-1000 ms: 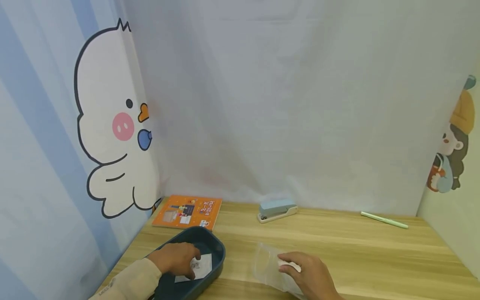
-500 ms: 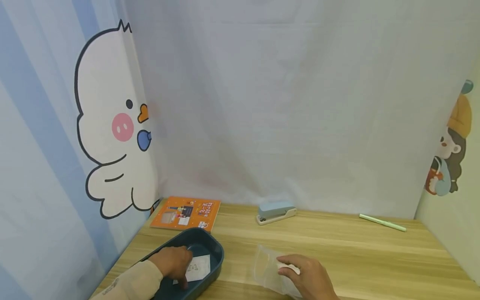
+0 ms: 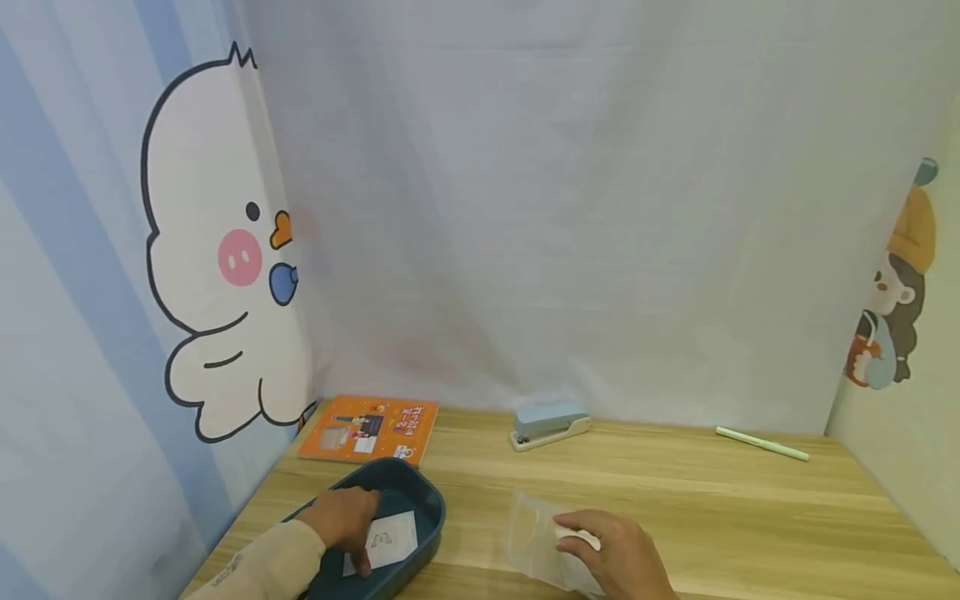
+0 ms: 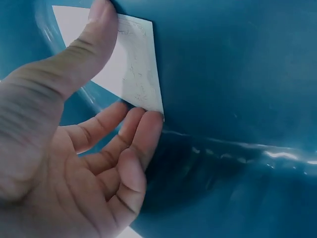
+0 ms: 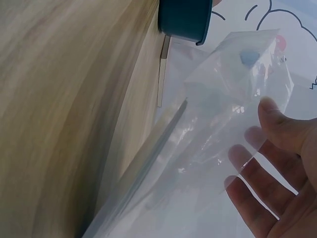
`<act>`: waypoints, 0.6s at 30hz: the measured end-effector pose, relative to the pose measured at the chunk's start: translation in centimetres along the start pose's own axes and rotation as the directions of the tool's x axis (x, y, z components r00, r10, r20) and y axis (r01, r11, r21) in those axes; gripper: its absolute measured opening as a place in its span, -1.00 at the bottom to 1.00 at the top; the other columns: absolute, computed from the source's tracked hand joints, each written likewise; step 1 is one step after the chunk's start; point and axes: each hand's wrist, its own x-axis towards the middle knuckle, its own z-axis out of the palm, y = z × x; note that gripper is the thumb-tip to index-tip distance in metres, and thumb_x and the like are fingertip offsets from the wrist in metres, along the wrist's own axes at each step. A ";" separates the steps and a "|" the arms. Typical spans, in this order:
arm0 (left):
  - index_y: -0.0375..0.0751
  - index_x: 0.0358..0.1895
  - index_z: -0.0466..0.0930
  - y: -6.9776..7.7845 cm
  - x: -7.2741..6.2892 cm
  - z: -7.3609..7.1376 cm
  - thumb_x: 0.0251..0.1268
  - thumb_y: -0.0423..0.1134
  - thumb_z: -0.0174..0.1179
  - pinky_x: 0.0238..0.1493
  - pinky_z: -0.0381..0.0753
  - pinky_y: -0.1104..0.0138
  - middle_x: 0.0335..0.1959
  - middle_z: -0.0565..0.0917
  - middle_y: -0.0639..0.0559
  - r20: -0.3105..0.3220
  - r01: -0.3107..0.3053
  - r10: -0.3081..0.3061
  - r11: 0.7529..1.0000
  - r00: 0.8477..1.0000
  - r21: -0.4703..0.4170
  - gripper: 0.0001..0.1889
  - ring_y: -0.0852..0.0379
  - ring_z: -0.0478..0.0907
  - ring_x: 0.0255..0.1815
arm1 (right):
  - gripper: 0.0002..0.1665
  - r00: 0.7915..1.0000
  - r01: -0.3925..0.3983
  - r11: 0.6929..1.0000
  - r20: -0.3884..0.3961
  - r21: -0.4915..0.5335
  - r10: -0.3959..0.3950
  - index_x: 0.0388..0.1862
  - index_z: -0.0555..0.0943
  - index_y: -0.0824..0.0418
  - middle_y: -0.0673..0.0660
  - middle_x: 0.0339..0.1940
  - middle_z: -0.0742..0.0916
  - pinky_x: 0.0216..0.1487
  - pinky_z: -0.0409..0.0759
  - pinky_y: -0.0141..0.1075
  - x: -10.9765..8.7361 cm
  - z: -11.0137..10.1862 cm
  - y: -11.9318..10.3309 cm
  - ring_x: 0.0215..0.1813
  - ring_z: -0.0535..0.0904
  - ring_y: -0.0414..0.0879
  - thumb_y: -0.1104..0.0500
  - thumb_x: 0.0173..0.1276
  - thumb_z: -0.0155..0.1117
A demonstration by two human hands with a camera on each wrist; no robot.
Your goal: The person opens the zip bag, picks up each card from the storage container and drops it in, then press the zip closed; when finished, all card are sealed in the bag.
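My left hand (image 3: pixel 341 518) reaches into a dark blue tray (image 3: pixel 431 500) at the lower left. A small white paper square (image 3: pixel 395 537) with a faint printed drawing lies on the tray floor. In the left wrist view the fingertips touch one corner of the paper square (image 4: pixel 136 74), and the thumb lies across its far part, with a wide gap between. My right hand (image 3: pixel 626 554) pinches a clear plastic bag (image 3: pixel 534 542) over the table, right of the tray. Through the film of the bag (image 5: pixel 213 134), the right wrist view shows fingertips behind it and the thumb in front.
An orange booklet (image 3: pixel 367 429) lies behind the tray. Toward the back of the wooden table (image 3: pixel 675 483) are a light blue stapler (image 3: pixel 551 425) and, further right, a pale green pen (image 3: pixel 761 443). A grey-white curtain (image 3: pixel 562 208) hangs behind the table.
My left hand has drawn back from the middle of the paper square toward its left edge, leaving more of it showing. The right hand keeps its grip on the bag.
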 end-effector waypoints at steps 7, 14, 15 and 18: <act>-0.23 0.04 0.55 0.0 -0.3 0.2 -0.43 -0.09 0.75 0.07 0.52 -0.20 -0.09 0.61 -0.21 0.007 0.008 -0.009 1.000 1.000 0.002 -0.19 -0.18 0.59 -0.03 | -0.71 1.000 -0.011 1.000 0.009 -0.002 0.011 -0.16 0.79 0.06 -0.09 -0.20 0.81 -0.19 0.69 -0.23 -0.3 0.2 -0.2 -0.18 0.76 -0.12 0.10 0.09 0.55; -0.20 -0.01 0.59 0.1 -1.0 -0.2 -0.48 -0.06 0.76 -0.01 0.57 -0.17 -0.14 0.57 -0.16 -0.073 -0.059 0.059 0.998 0.996 0.008 -0.21 -0.15 0.57 -0.12 | -0.72 0.999 -0.032 0.999 0.009 0.005 0.032 -0.15 0.79 0.05 -0.09 -0.18 0.81 -0.17 0.69 -0.22 -0.2 0.1 -0.3 -0.16 0.76 -0.09 0.06 0.14 0.52; -0.20 -0.02 0.59 0.1 -1.1 -0.2 -0.48 -0.06 0.76 0.00 0.57 -0.16 -0.15 0.59 -0.15 -0.080 -0.062 0.062 0.998 0.995 0.006 -0.22 -0.15 0.58 -0.12 | -0.72 0.999 -0.036 0.999 0.008 0.003 0.036 -0.15 0.79 0.05 -0.10 -0.18 0.81 -0.17 0.69 -0.22 -0.2 0.0 -0.3 -0.15 0.75 -0.10 0.06 0.14 0.52; -0.17 -0.05 0.58 0.1 -1.3 -0.2 -0.45 -0.04 0.75 -0.01 0.58 -0.15 -0.17 0.60 -0.12 -0.089 -0.066 0.066 0.998 0.994 0.001 -0.25 -0.12 0.60 -0.15 | -0.73 0.999 -0.043 0.999 0.012 0.001 0.043 -0.14 0.80 0.02 -0.11 -0.18 0.81 -0.16 0.69 -0.21 -0.1 0.0 -0.4 -0.14 0.75 -0.11 0.04 0.15 0.52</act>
